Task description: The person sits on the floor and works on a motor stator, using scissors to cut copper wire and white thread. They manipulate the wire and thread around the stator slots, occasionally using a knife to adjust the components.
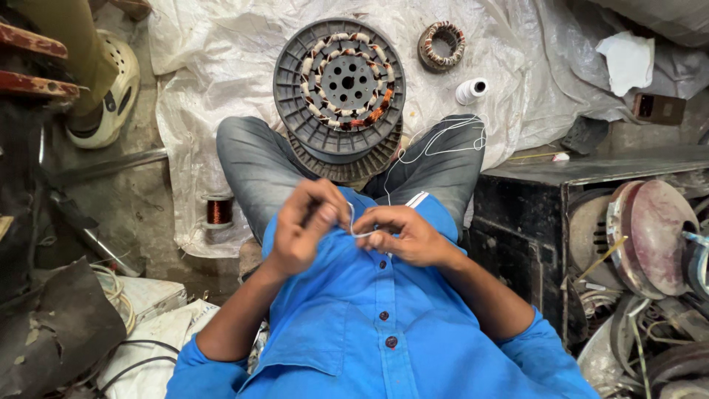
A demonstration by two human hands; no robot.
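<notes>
My left hand [304, 230] and my right hand [402, 235] are raised close together in front of my blue shirt. Both pinch a thin white thread [356, 225] that loops between the fingertips. The thread trails over my right knee [443, 140] towards a white thread spool [471, 90] on the sheet. Between my knees lies a round grey motor stator [340, 85] with copper and white windings, resting on another ribbed disc [347, 166].
A small wound stator ring [442, 44] lies on the white plastic sheet [221, 66]. A copper wire spool [218, 210] stands at the left. A black metal box [546, 214] and stacked motor parts [650, 236] fill the right. Another person's sandalled foot [111, 89] is at the top left.
</notes>
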